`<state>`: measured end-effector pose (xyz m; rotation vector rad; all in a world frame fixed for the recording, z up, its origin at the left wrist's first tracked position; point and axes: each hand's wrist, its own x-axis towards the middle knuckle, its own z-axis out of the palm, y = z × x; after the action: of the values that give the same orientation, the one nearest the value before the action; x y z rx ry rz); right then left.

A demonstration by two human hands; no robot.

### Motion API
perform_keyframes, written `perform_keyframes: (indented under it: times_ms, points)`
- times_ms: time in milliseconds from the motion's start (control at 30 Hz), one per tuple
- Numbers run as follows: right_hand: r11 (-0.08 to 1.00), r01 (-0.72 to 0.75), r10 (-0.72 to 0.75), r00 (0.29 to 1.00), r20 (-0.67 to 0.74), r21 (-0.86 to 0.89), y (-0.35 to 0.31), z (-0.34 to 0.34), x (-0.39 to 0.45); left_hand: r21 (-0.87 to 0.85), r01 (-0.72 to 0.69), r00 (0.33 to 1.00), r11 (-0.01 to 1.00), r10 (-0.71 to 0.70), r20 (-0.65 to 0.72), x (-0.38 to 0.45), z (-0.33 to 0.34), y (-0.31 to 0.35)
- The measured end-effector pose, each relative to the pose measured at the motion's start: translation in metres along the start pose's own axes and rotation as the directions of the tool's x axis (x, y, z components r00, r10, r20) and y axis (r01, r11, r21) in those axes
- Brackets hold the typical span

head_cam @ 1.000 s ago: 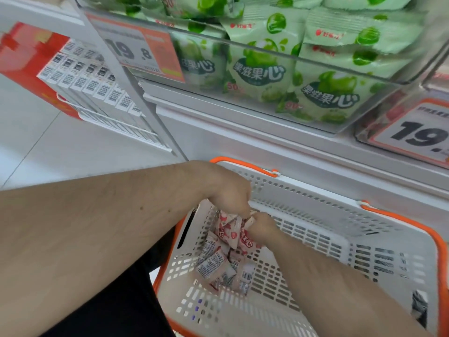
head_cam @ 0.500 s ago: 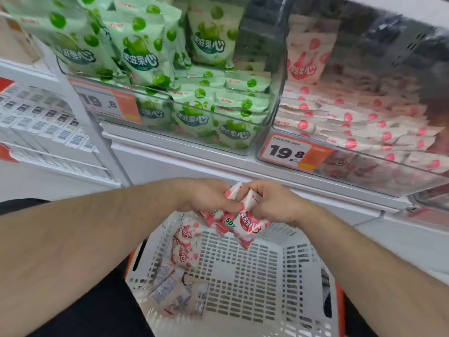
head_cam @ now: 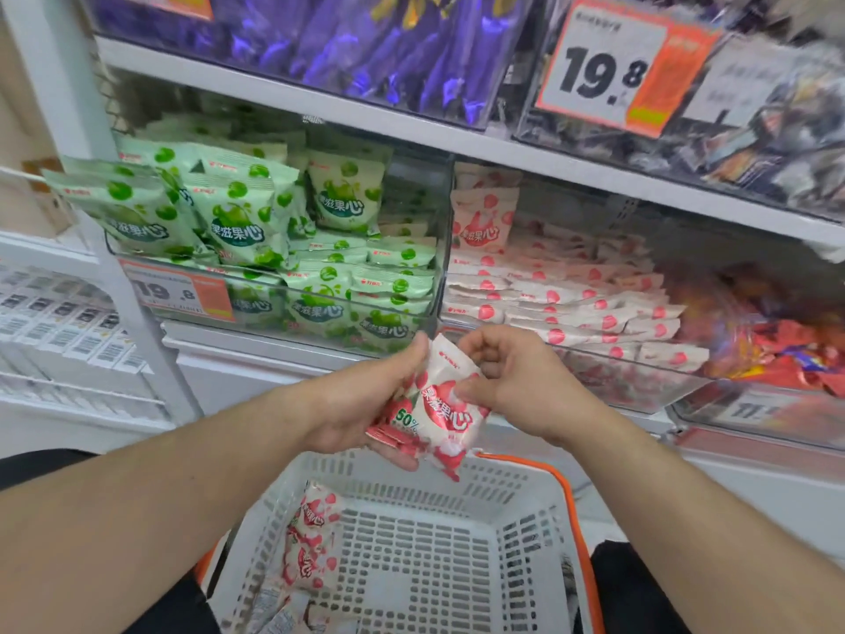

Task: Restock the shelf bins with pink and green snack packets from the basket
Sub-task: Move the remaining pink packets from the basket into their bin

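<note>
My left hand cradles a small stack of pink snack packets above the white basket. My right hand pinches the top packet of that stack with thumb and fingers. More pink packets lie against the basket's left wall. Straight ahead, a clear bin on the shelf holds stacked pink packets, just beyond my right hand. To its left, another clear bin is piled with green packets.
A higher shelf carries purple packets and a 19.8 price sign. Red-wrapped snacks fill a bin at the right. A white rack of barcode labels stands at the left. The basket has an orange rim.
Both hands have lifted pink packets out of the basket and raised them to the level of the pink bin's front. The view has tilted upward to the shelves.
</note>
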<state>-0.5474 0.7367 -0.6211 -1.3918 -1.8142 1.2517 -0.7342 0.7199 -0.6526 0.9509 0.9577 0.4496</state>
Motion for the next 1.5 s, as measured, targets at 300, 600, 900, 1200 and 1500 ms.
perform_keyframes:
  times_ms: [300, 600, 900, 1200, 1500]
  points:
    - [0.947, 0.024, -0.207, 0.808, -0.552, -0.320, -0.027, 0.000, -0.005, 0.010, -0.396, 0.904, 0.918, 0.392, -0.172, 0.007, 0.009, 0.032]
    - [0.981, -0.052, 0.099, 0.963, -0.252, 0.188, -0.037, -0.003, -0.017, -0.087, -0.500, 0.866, 0.862, 0.499, -0.040, 0.012, 0.010, 0.040]
    - [0.980, 0.002, 0.015, 0.996, -0.087, 0.197, -0.049, -0.030, 0.004, 0.120, -0.560, 0.797, 0.820, 0.573, -0.193, 0.020, 0.006, 0.063]
    - [0.998, -0.005, -0.017, 0.948, -0.318, -0.070, -0.042, -0.092, 0.076, 0.923, -0.065, 0.521, 0.380, 0.802, -0.293, 0.031, -0.018, 0.057]
    - [0.985, -0.088, 0.043, 0.958, -0.285, -0.147, -0.025, -0.094, 0.108, 0.913, -0.070, 0.549, 0.402, 0.780, -0.301, 0.034, -0.010, 0.054]
